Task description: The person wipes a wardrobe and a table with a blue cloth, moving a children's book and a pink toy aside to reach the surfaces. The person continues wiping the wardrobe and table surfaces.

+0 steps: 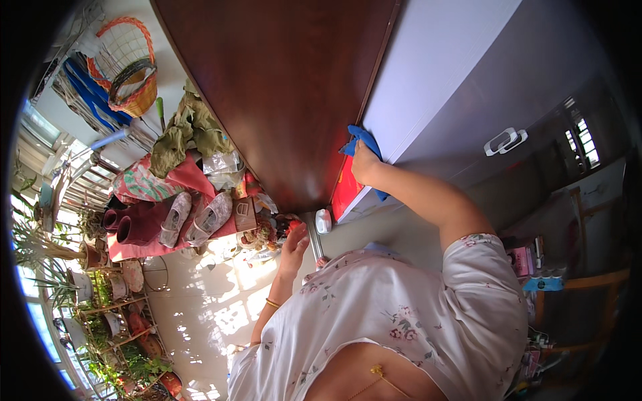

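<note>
My right hand (365, 164) grips a blue cloth (365, 135) and presses it to the edge where a dark brown wooden door (286, 90) meets a white cabinet side (426, 65). Part of the cloth hangs below my wrist. Just beneath that hand, a red sheet (346, 188) shows beside the door's edge. My left hand (296, 244) is raised at the door's lower end, its fingers apart and holding nothing. A white plastic bottle (323, 221) stands on the floor between my hands, close to the door track.
Pale shoes (209, 218) and dark red boots (138, 225) rest on a red cloth at the left, near dried leaves (175, 140) and a woven basket (133, 95). Potted plants (118, 326) fill a rack lower left. Cabinet doors with white handles (505, 142) are on the right.
</note>
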`<act>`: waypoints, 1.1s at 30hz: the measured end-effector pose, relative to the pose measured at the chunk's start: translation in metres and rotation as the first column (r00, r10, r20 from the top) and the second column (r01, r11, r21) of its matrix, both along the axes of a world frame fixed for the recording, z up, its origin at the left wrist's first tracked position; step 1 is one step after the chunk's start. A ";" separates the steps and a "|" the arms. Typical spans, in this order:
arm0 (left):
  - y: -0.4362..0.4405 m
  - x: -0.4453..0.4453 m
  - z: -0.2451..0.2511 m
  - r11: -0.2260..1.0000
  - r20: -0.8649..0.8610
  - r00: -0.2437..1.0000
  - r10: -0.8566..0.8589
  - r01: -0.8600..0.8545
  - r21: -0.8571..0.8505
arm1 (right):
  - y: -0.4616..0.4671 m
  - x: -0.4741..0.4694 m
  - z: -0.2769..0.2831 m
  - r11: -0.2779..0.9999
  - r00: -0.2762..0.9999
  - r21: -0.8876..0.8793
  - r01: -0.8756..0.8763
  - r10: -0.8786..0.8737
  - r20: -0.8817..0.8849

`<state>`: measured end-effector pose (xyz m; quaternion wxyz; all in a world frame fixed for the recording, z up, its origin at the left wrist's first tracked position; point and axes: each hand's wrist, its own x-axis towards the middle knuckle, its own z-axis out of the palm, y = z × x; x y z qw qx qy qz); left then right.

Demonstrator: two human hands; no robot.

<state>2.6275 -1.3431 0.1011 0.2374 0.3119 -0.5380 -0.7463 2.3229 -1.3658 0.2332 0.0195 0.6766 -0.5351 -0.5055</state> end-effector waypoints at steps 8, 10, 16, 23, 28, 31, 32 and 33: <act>0.003 -0.004 0.010 0.995 0.055 0.995 -0.083 0.079 0.065 | 0.076 0.003 -0.014 0.975 0.910 -0.207 -0.083 0.159 0.382; 0.002 -0.009 0.003 0.994 0.085 0.992 -0.098 0.094 0.054 | 0.106 0.011 -0.007 0.940 0.771 -0.299 0.161 0.069 0.633; -0.027 -0.049 0.039 0.964 0.098 0.979 -0.178 0.193 -0.185 | 0.191 -0.015 0.106 0.177 0.540 -0.690 0.702 0.499 0.677; -0.044 -0.174 0.155 0.755 -0.176 0.977 -0.122 -0.024 -0.655 | 0.134 -0.075 0.172 -0.524 0.756 -0.611 0.593 0.623 0.199; -0.012 -0.246 0.206 0.692 -0.465 0.882 -0.083 -0.284 -0.664 | 0.110 -0.066 0.074 -0.493 0.810 -0.672 0.553 0.507 0.295; 0.013 -0.271 0.200 0.518 -0.493 0.866 -0.088 -0.383 -0.765 | 0.124 -0.090 0.019 -0.541 0.841 -0.681 0.493 0.498 0.213; 0.021 -0.280 0.202 0.543 -0.526 0.845 -0.092 -0.400 -0.738 | 0.130 -0.101 0.006 -0.539 0.832 -0.657 0.528 0.483 0.273; 0.036 -0.290 0.203 0.536 -0.584 0.812 0.005 -0.495 -0.684 | 0.140 -0.109 -0.005 -0.528 0.815 -0.632 0.567 0.471 0.338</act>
